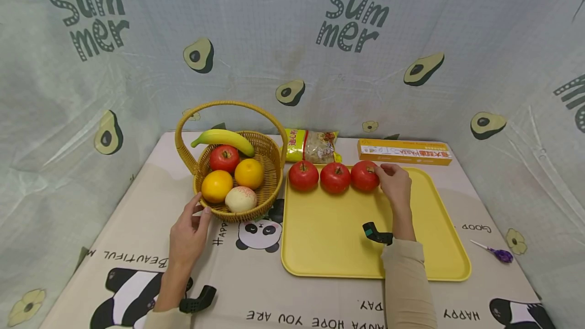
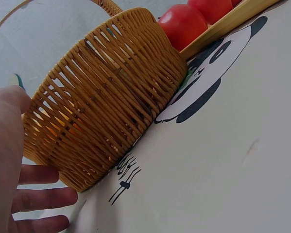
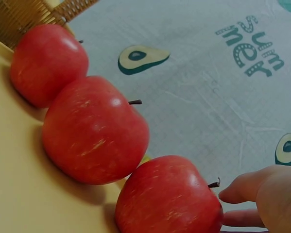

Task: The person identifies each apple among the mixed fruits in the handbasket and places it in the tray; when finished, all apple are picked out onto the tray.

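Three red apples stand in a row along the back left of a yellow tray: a left apple, a middle apple and a right apple. My right hand is at the right side of the last one, thumb and fingers close against it but not wrapped around it. A wicker basket with a tall handle stands left of the tray. My left hand is at its front left rim, fingers loosely spread. The basket holds a banana, a red apple, two oranges and a pale peach.
Behind the tray lie a yellow-and-clear food packet and a long orange pasta box. A purple-wrapped lollipop is to the tray's right. Panda-printed cloth covers the table; a patterned curtain hangs behind.
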Action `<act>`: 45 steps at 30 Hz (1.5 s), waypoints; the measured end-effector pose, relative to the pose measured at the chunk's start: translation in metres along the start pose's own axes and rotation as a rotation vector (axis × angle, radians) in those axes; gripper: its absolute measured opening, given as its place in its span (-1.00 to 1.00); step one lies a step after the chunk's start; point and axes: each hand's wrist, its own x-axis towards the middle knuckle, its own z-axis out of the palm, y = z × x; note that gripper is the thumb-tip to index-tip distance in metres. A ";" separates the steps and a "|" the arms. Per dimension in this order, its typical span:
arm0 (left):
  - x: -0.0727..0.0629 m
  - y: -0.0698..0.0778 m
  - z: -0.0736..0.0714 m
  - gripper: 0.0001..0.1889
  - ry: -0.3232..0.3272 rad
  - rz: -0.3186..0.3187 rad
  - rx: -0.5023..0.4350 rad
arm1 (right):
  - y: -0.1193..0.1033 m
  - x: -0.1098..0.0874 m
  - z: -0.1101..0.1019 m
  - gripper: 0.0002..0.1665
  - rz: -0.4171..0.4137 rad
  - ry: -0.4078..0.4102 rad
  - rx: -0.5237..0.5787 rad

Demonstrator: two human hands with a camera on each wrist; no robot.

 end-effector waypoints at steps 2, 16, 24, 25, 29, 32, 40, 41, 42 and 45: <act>0.000 0.000 0.000 -0.49 0.001 0.000 0.000 | -0.001 0.000 -0.001 -0.41 -0.005 0.006 0.003; 0.000 0.000 0.000 -0.49 0.013 0.011 0.006 | -0.012 -0.006 -0.002 -0.30 -0.152 -0.130 0.001; 0.000 0.001 0.000 -0.48 0.006 0.006 0.013 | -0.028 -0.018 -0.005 -0.33 -0.194 -0.084 0.038; 0.000 0.001 -0.001 -0.48 0.004 0.005 0.012 | -0.030 -0.020 -0.005 -0.34 -0.207 -0.080 0.042; -0.001 0.001 -0.001 -0.48 0.002 0.004 0.007 | -0.040 -0.027 -0.003 -0.37 -0.268 -0.067 0.060; -0.001 0.002 -0.001 -0.48 0.003 0.007 0.004 | -0.046 -0.031 -0.001 -0.39 -0.308 -0.060 0.084; 0.000 0.003 -0.001 -0.49 0.010 0.013 -0.004 | -0.064 -0.044 0.008 -0.39 -0.383 -0.087 0.107; 0.000 0.003 -0.001 -0.49 0.008 0.010 -0.003 | -0.066 -0.046 0.010 -0.38 -0.396 -0.093 0.105; 0.000 0.003 -0.001 -0.48 0.006 0.007 -0.004 | -0.069 -0.047 0.012 -0.39 -0.411 -0.100 0.105; -0.001 0.003 -0.002 -0.48 -0.002 -0.008 -0.001 | -0.076 -0.053 0.018 -0.39 -0.447 -0.120 0.105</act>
